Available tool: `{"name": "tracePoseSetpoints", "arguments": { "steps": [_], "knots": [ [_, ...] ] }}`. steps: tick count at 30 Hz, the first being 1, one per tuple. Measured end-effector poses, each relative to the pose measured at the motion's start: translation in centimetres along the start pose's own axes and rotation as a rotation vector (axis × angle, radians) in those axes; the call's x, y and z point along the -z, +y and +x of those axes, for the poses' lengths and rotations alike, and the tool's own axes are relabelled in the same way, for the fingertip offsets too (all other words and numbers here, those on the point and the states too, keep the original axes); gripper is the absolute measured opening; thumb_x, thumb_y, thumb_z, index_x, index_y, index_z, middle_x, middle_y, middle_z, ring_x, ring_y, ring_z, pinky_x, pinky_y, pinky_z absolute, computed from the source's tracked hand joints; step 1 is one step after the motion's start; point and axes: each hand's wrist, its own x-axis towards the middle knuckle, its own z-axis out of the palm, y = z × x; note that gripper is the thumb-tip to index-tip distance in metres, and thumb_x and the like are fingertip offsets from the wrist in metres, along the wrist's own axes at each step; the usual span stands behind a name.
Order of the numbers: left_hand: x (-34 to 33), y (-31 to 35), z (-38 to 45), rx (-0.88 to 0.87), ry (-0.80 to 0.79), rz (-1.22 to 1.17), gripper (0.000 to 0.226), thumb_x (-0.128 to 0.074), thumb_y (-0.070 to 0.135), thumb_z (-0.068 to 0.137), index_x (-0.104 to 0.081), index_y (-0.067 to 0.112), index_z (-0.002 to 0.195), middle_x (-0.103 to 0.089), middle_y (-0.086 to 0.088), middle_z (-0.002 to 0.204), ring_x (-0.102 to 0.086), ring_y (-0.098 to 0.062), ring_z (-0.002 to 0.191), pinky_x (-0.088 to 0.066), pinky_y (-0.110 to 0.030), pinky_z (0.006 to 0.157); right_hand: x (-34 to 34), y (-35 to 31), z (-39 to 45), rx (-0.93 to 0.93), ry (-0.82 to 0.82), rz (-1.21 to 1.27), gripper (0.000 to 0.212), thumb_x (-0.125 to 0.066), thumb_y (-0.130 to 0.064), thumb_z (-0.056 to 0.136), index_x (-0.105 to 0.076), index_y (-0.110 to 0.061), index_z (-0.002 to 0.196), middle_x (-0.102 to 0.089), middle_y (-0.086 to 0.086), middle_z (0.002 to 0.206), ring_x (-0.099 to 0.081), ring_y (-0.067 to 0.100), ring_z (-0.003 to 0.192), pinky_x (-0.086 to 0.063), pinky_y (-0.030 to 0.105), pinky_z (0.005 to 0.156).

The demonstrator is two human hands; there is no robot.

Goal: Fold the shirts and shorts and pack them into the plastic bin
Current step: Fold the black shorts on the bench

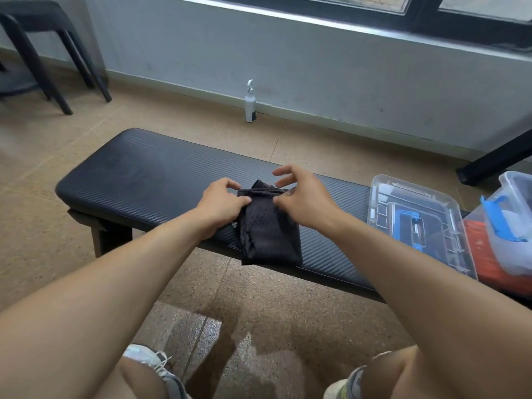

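A black stool (43, 53) stands on the floor at far left, by the wall. A long black padded table (138, 180) runs from the left to the right edge of view. A white spray bottle (250, 103) stands upright on the floor beyond it, against the wall.

The left hand (223, 204) rests on the left edge of the folded black mesh shorts (269, 228), fingers curled and thumb pinching the fabric. The shorts lie mid-table, their near end overhanging the front edge.

The right hand (299, 197) touches the upper right edge of the shorts: lower fingers curled onto the fabric, upper fingers spread above it. Blur obscures the exact grip.

A clear lid (414, 214) with a blue latch lies flat on the table, right of the shorts. The clear plastic bin (515, 226) with a blue handle sits at far right, partly cut off.
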Motion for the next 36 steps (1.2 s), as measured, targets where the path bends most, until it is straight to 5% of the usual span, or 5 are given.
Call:
{"name": "tracePoseSetpoints", "arguments": {
  "steps": [13, 17, 21, 27, 36],
  "knots": [
    [-0.4, -0.8, 1.2, -0.095, 0.134, 0.182, 0.041, -0.081, 0.025, 0.084, -0.061, 0.02, 0.119, -0.07, 0.0, 0.095, -0.066, -0.02, 0.097, -0.049, -0.032, 0.082, -1.4, 3.2, -1.0, 0.105, -0.353, -0.663, 0.133, -0.073, -0.079, 0.064, -0.006, -0.018, 0.162, -0.002, 0.001, 0.17, -0.003, 0.028, 0.155, -0.014, 0.048, 0.126],
    [-0.1, 0.0, 1.2, -0.003, 0.115, 0.429, 0.073, -0.072, 0.063, 0.079, -0.057, 0.01, 0.127, -0.066, -0.01, 0.121, -0.061, -0.032, 0.114, -0.047, -0.038, 0.085, -1.5, 3.5, -0.6, 0.09, -0.391, -0.7, 0.132, -0.064, -0.087, 0.066, -0.005, -0.017, 0.162, -0.003, 0.001, 0.17, -0.003, 0.029, 0.155, -0.014, 0.05, 0.125],
    [0.0, 0.3, -0.2, 0.066, -0.11, 0.568, 0.085, -0.064, 0.087, 0.056, -0.069, 0.013, 0.095, -0.071, -0.006, 0.098, -0.067, -0.03, 0.094, -0.054, -0.036, 0.078, -1.2, 3.5, -0.1, 0.099, -0.418, -0.693, 0.134, -0.064, -0.087, 0.064, -0.007, -0.016, 0.162, -0.005, 0.003, 0.17, -0.006, 0.03, 0.155, -0.015, 0.05, 0.125],
    [-1.7, 0.0, -1.0, -0.106, -0.11, 0.367, 0.044, -0.083, 0.039, 0.077, -0.066, 0.023, 0.115, -0.072, -0.001, 0.115, -0.065, -0.024, 0.11, -0.052, -0.043, 0.098, 0.7, 3.3, 0.3, 0.08, -0.321, -0.659, 0.09, -0.064, -0.077, 0.076, -0.047, -0.021, 0.145, -0.049, 0.006, 0.147, -0.039, 0.032, 0.134, -0.037, 0.049, 0.111],
    [-2.8, 2.1, -2.4, -0.411, -0.278, 0.246, 0.036, -0.088, 0.018, 0.073, -0.065, 0.033, 0.097, -0.071, 0.01, 0.1, -0.07, -0.012, 0.089, -0.056, -0.045, 0.088, 4.9, 3.3, -0.8, 0.283, -0.197, -0.617, 0.11, -0.083, -0.055, 0.071, -0.021, -0.031, 0.159, -0.039, -0.002, 0.157, -0.031, 0.022, 0.143, -0.027, 0.044, 0.12]
  ]
}}
